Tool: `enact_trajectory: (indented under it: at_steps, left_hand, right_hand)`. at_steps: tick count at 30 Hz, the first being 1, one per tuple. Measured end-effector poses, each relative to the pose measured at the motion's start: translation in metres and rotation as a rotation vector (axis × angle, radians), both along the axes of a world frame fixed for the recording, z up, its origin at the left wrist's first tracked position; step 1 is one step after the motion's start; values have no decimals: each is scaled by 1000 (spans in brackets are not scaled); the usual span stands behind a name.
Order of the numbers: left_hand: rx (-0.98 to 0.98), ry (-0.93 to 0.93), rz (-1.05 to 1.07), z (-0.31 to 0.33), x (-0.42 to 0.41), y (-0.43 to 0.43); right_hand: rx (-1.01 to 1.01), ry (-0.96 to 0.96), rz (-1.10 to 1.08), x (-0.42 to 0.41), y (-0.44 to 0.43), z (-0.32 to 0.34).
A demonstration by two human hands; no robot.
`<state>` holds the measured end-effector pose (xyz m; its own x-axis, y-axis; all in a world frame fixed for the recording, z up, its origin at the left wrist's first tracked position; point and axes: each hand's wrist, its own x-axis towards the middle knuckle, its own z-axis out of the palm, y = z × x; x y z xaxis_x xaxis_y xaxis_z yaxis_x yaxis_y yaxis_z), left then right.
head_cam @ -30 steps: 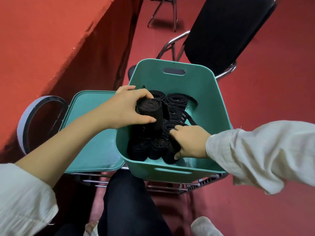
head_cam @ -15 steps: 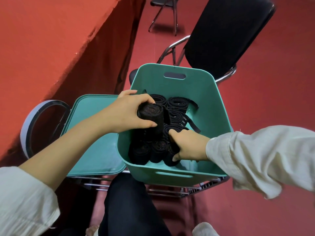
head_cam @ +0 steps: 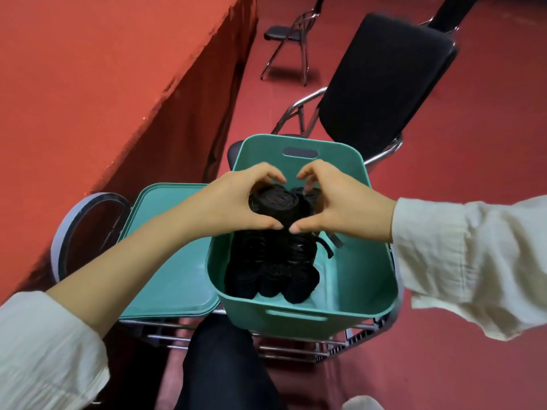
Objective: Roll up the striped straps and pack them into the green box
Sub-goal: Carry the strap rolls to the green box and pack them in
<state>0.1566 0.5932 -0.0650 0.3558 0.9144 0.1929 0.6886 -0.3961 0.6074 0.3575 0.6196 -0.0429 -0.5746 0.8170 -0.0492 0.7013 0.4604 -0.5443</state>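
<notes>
A green box [head_cam: 299, 313] stands on a metal rack in front of me. Several dark rolled straps [head_cam: 270, 278] lie packed in its left half. Above the box's middle I hold one dark rolled strap [head_cam: 273, 204] between both hands. My left hand [head_cam: 229, 201] wraps it from the left, thumb underneath. My right hand [head_cam: 340, 199] cups it from the right, its thumb nearly touching the left thumb. A loose dark strap end [head_cam: 327, 250] curls below my right hand. Rolls at the back of the box are hidden by my hands.
The green lid [head_cam: 165, 250] lies flat to the box's left. A white ring with a dark rim [head_cam: 63, 235] leans beside it. A black folding chair [head_cam: 381, 81] stands just behind the box, a second chair [head_cam: 291, 39] farther back. Red wall on the left, red floor around.
My right hand has left the rolls at the box's front and come up onto the roll held in my left hand. The view has tilted upward.
</notes>
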Motion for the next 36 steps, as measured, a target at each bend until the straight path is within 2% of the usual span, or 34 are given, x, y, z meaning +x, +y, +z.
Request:
enact_trajectory:
  at_steps: [9,22,24,26,29,36]
  left_hand:
    - [22,-100,30,20,7,-20]
    - [-15,-214,20,0,6,-42]
    - [35,-172,2,-3,0,-39]
    - [124,-25,-15,-6,-8,-34]
    - [121,154,32,-13,-22,-24]
    - [57,188,108,-35,-26,-9]
  right_hand:
    - [-34,69,44,-5,-16,18]
    - [-16,88,73,0,-26,7]
    - [-9,80,83,3,-27,6]
    - [24,51,98,5,-26,7]
    - [29,-45,155,7,-26,7]
    - [-39,-186,310,-12,-38,-25]
